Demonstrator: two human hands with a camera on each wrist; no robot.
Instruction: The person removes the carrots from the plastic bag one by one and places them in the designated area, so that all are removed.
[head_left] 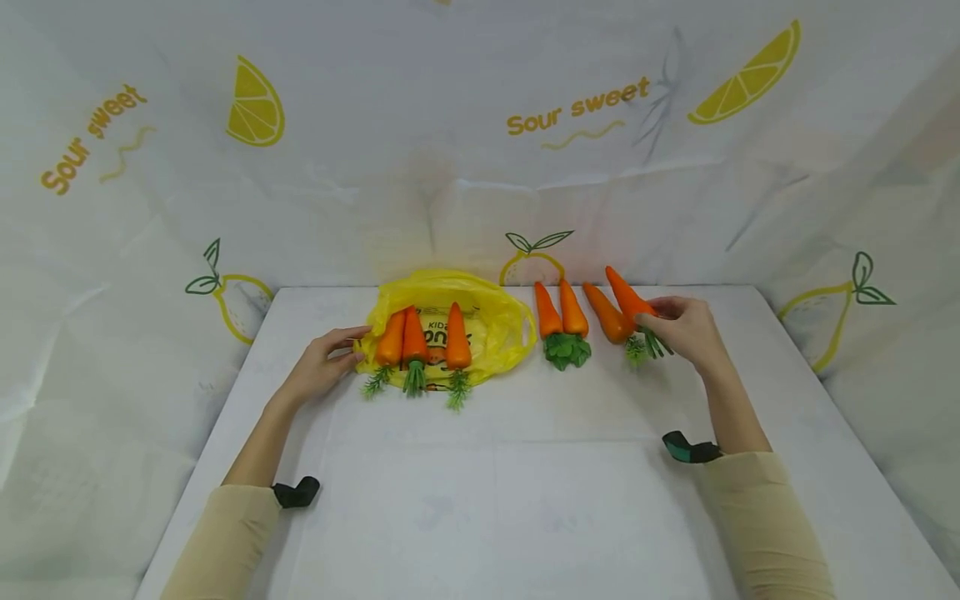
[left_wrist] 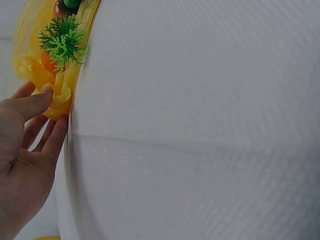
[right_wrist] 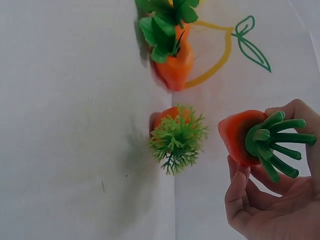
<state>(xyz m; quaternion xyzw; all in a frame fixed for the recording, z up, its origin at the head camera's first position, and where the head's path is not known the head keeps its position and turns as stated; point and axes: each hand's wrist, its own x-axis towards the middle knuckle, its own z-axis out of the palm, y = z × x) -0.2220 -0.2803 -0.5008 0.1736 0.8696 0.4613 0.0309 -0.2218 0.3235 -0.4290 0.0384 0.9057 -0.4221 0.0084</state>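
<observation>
My right hand (head_left: 686, 329) pinches a carrot (head_left: 628, 292) with cut green stalks near its top end, the tip pointing away. In the right wrist view, that carrot (right_wrist: 240, 135) shows apart from a carrot with feathery leaves (right_wrist: 179, 137) lying on the table beside it. My left hand (head_left: 322, 362) pinches the left edge of a yellow plastic bag (head_left: 502, 354) between thumb and fingers. Inside the bag's wide mouth lie a left carrot (head_left: 391, 340), a middle carrot (head_left: 415, 335) and a right carrot (head_left: 457, 337), green tops toward me.
Between the bag and my right hand lie two carrots (head_left: 573, 310) with broad leafy tops (head_left: 567, 351). All this is near the back edge of a white table (head_left: 495, 500). Behind rises a white cloth (head_left: 420, 167) printed with lemons.
</observation>
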